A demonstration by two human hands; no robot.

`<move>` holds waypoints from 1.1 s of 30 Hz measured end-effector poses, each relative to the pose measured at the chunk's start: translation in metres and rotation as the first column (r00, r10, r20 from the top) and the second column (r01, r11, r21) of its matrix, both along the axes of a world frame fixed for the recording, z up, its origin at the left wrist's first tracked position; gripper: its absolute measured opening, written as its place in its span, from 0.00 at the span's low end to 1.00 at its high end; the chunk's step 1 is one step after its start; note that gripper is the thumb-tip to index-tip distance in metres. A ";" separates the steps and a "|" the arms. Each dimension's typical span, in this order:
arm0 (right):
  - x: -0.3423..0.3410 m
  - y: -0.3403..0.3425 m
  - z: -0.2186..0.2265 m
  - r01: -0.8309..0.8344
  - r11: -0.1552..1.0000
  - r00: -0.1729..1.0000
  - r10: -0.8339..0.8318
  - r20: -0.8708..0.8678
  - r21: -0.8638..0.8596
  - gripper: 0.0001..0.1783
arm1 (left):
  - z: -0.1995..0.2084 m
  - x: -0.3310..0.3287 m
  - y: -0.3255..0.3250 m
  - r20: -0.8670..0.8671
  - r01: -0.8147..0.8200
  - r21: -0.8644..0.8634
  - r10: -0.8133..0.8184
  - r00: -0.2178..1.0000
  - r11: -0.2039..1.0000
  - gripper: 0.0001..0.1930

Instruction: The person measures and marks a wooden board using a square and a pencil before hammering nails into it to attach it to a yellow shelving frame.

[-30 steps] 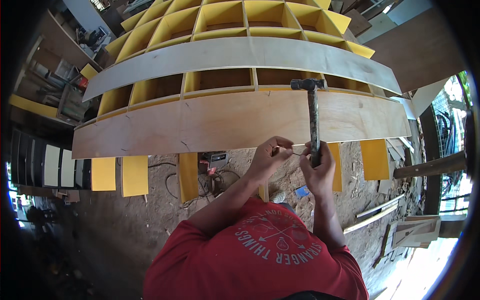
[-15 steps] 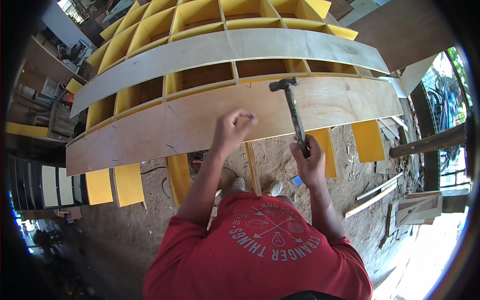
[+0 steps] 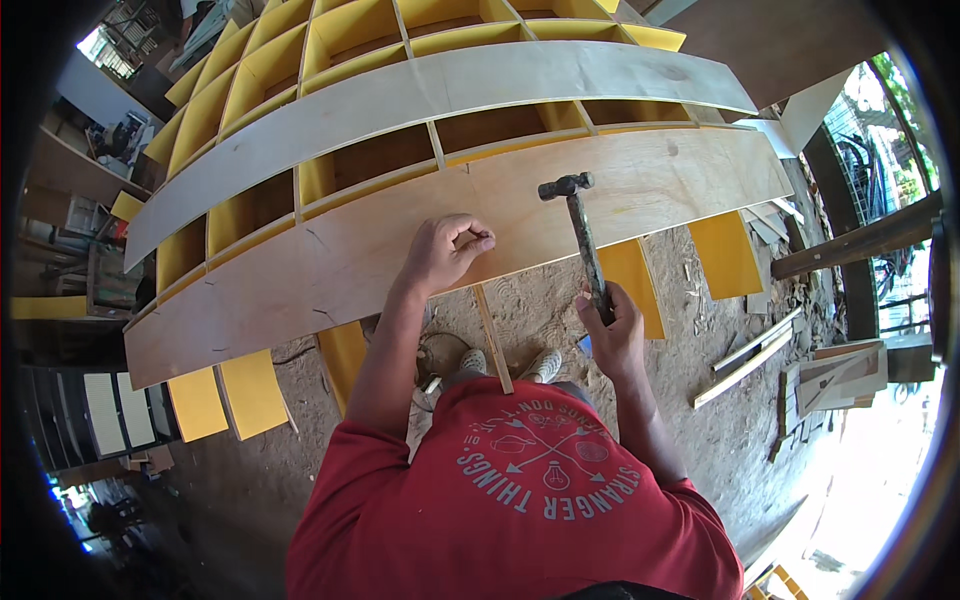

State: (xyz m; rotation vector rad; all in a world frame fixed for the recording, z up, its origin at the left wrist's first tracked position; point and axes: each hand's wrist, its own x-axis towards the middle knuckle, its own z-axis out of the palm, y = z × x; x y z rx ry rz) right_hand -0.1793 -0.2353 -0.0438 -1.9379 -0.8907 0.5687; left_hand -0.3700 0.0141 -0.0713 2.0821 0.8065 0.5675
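Note:
My right hand (image 3: 614,330) is wrapped round the lower handle of a hammer (image 3: 588,243) with a dark metal head. The hammer stands nearly upright in front of a long light plywood strip (image 3: 640,172), its head to the upper left. Over the middle of the strip my left hand (image 3: 440,252) is closed in a pinch, thumb against fingertips. Whatever it holds is too small to make out. Several nails stick up from the strip left of that hand, among them one nail (image 3: 318,240) leaning over. Another nail (image 3: 467,169) stands at the far edge.
The strip lies on a large yellow grid frame (image 3: 262,72), beside a second pale strip (image 3: 440,82). Yellow panels (image 3: 252,392) jut out below the near edge. Loose wood strips (image 3: 748,370) lie on the dirt floor at right, by a stack of boards (image 3: 838,376).
The view has turned slightly, so the frame and strips sit further left. My left fingers have drawn closer into a pinch. The hammer stays raised in my right hand, its head slightly lower.

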 end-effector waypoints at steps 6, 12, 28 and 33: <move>0.001 -0.002 -0.003 -0.019 0.999 0.998 0.022 0.060 -0.043 0.18 | -0.007 -0.003 0.002 0.128 0.116 0.032 -0.119 0.985 0.993 0.06; -0.003 0.001 0.001 -0.042 0.997 0.998 0.045 0.033 -0.069 0.20 | -0.005 -0.001 0.000 0.095 0.102 0.005 -0.102 0.990 0.995 0.06; 0.002 -0.015 0.038 -0.293 0.939 0.799 0.344 0.494 -0.180 0.18 | -0.007 -0.003 0.001 0.061 0.121 0.065 -0.125 0.990 0.991 0.08; -0.006 -0.011 0.058 -0.291 0.956 0.855 0.249 0.455 0.024 0.16 | -0.015 -0.003 0.001 0.173 0.130 0.035 -0.134 0.976 0.991 0.09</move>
